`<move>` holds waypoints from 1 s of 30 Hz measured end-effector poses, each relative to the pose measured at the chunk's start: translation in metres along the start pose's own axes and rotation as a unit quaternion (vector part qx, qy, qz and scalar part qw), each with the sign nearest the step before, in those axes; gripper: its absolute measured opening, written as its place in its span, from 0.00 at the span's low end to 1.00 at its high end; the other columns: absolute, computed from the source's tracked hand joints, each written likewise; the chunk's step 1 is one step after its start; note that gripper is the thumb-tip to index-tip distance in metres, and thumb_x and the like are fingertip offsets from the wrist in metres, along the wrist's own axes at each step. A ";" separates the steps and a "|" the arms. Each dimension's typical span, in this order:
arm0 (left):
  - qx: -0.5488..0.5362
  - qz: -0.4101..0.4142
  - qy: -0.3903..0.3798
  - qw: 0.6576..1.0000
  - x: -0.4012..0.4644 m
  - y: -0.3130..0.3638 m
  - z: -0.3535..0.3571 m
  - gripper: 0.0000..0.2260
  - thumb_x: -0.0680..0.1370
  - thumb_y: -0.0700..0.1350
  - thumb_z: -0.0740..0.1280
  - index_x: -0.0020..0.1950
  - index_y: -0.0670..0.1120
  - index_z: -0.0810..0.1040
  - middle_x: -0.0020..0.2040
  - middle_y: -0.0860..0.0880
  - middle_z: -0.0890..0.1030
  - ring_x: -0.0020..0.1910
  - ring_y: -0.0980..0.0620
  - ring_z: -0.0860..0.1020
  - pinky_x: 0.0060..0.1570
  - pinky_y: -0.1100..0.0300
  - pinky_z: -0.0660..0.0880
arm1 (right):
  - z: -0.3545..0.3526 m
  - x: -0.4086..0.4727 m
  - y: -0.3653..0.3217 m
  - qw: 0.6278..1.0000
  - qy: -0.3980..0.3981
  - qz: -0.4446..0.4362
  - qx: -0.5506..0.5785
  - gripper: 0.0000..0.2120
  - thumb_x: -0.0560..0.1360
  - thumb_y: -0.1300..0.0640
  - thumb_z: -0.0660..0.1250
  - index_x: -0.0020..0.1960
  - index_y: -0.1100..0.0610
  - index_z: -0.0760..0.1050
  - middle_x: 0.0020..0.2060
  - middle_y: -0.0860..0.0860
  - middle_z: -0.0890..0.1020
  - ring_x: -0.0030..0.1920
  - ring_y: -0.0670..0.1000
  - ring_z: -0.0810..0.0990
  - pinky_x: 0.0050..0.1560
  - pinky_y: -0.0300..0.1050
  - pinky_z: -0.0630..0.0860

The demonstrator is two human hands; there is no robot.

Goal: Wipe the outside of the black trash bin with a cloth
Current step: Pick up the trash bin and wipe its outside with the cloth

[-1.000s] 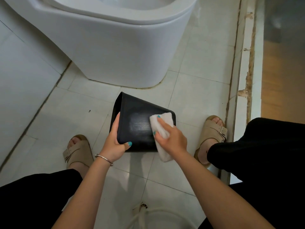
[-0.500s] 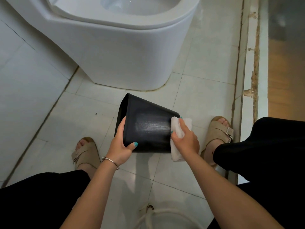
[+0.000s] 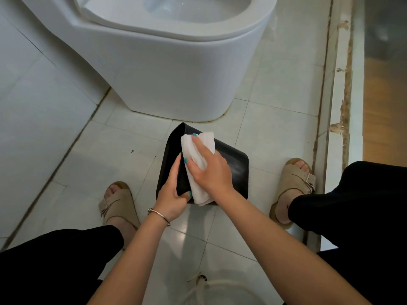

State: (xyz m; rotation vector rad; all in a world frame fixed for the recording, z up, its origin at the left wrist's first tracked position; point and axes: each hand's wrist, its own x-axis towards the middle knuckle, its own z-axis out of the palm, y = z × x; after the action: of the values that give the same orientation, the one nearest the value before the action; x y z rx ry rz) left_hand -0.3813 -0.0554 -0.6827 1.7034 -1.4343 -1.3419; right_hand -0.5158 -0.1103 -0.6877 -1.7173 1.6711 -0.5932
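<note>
Fingers (image 3: 193, 148) of right hand (image 3: 209, 170) spread flat over white cloth (image 3: 199, 170), pinning it against upper face of black trash bin (image 3: 231, 170); not curled, pressing rather than clutching. Left hand (image 3: 171, 194) clamped on near left edge of the bin, thumb over the top face, remaining digits wrapped beneath. Bin tipped on its side, low over tiled floor (image 3: 123, 150) just in front of toilet (image 3: 176, 69), between two sandalled feet; whether it touches the floor cannot be told. To wipe well: keep palm pressure even across the folded pad, draw long overlapping strokes from left rim toward right end, follow the rounded corners instead of skipping them. Keep the holding grip firm so the glossy shell does not slide under the push. Probably worth rotating the bin afterwards to reach hidden sides, and refolding to a clean patch once soiled.
</note>
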 end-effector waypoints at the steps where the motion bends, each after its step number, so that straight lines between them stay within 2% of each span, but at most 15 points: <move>1: 0.002 0.003 -0.001 1.000 0.002 -0.001 0.000 0.44 0.70 0.34 0.68 0.77 0.61 0.50 0.72 0.62 0.63 0.70 0.62 0.64 0.68 0.55 0.67 | -0.001 -0.001 0.005 1.000 0.006 0.011 -0.003 0.29 0.77 0.40 0.59 0.74 0.32 0.51 0.53 0.53 0.75 0.49 0.52 0.76 0.45 0.47 0.76; 4: -0.021 -0.008 0.004 1.000 0.005 -0.004 -0.001 0.43 0.71 0.28 0.68 0.77 0.57 0.52 0.72 0.56 0.65 0.67 0.59 0.68 0.59 0.66 0.73 | 0.000 0.001 0.024 0.998 0.016 0.055 -0.018 0.28 0.77 0.39 0.58 0.74 0.31 0.51 0.54 0.53 0.74 0.51 0.52 0.75 0.47 0.47 0.76; 7: -0.039 -0.011 0.011 0.999 0.003 -0.004 -0.004 0.42 0.71 0.26 0.67 0.77 0.54 0.53 0.72 0.55 0.64 0.67 0.61 0.67 0.54 0.74 0.71 | 0.000 0.004 0.045 0.996 0.024 0.087 -0.028 0.28 0.78 0.39 0.58 0.75 0.33 0.51 0.53 0.53 0.74 0.50 0.52 0.76 0.46 0.44 0.74; 11: -0.038 -0.010 0.007 0.999 0.004 -0.003 -0.003 0.42 0.72 0.26 0.67 0.75 0.57 0.53 0.68 0.61 0.64 0.66 0.62 0.65 0.55 0.76 0.69 | -0.011 0.007 0.077 0.985 0.051 0.162 -0.028 0.27 0.78 0.40 0.58 0.74 0.32 0.53 0.54 0.55 0.75 0.52 0.56 0.76 0.46 0.44 0.69; 14: -0.032 -0.014 -0.020 0.999 0.006 -0.001 0.000 0.43 0.72 0.28 0.69 0.75 0.60 0.52 0.69 0.57 0.65 0.67 0.57 0.68 0.54 0.73 0.72 | -0.015 0.010 0.093 0.973 0.072 0.218 -0.008 0.27 0.78 0.41 0.59 0.75 0.34 0.55 0.53 0.56 0.76 0.54 0.59 0.77 0.50 0.47 0.71; 17: -0.037 -0.021 -0.024 0.999 0.007 -0.002 0.001 0.44 0.71 0.28 0.69 0.74 0.60 0.51 0.69 0.55 0.66 0.66 0.56 0.69 0.53 0.73 0.73 | -0.014 0.012 0.089 0.976 0.069 0.207 -0.015 0.28 0.78 0.42 0.59 0.76 0.36 0.55 0.53 0.57 0.77 0.54 0.59 0.77 0.52 0.47 0.71; 22: -0.043 -0.029 -0.034 0.998 0.007 -0.001 0.004 0.45 0.71 0.28 0.69 0.76 0.58 0.50 0.67 0.60 0.66 0.65 0.62 0.69 0.53 0.72 0.72 | -0.015 0.021 0.054 0.988 0.055 0.147 -0.001 0.28 0.78 0.42 0.60 0.76 0.37 0.55 0.55 0.58 0.76 0.55 0.58 0.76 0.54 0.48 0.73; 24: -0.035 -0.027 -0.039 0.998 0.008 0.002 0.006 0.45 0.71 0.28 0.69 0.77 0.57 0.50 0.67 0.62 0.66 0.65 0.65 0.69 0.55 0.71 0.71 | -0.014 0.026 0.033 0.993 0.046 0.112 -0.001 0.28 0.77 0.41 0.59 0.76 0.37 0.55 0.55 0.57 0.77 0.55 0.59 0.76 0.54 0.49 0.72; 27: -0.020 -0.019 -0.043 0.999 0.008 0.004 0.010 0.45 0.71 0.29 0.69 0.77 0.56 0.49 0.70 0.64 0.64 0.68 0.64 0.66 0.64 0.67 0.66 | -0.012 0.032 0.002 0.997 0.027 0.065 0.037 0.28 0.77 0.41 0.60 0.75 0.36 0.55 0.54 0.57 0.77 0.54 0.58 0.76 0.54 0.50 0.72; 30: -0.015 -0.021 -0.038 0.999 0.008 0.006 0.016 0.45 0.71 0.29 0.69 0.78 0.57 0.49 0.68 0.70 0.62 0.69 0.64 0.62 0.64 0.68 0.63 | -0.012 0.034 -0.005 0.997 0.028 0.050 0.057 0.28 0.78 0.42 0.60 0.75 0.35 0.55 0.52 0.56 0.77 0.53 0.56 0.75 0.52 0.49 0.73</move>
State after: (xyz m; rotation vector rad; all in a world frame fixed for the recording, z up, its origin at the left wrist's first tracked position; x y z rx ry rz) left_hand -0.3984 -0.0613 -0.6858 1.6876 -1.4204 -1.4589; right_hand -0.5183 -0.1455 -0.6801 -1.5407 1.7171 -0.6824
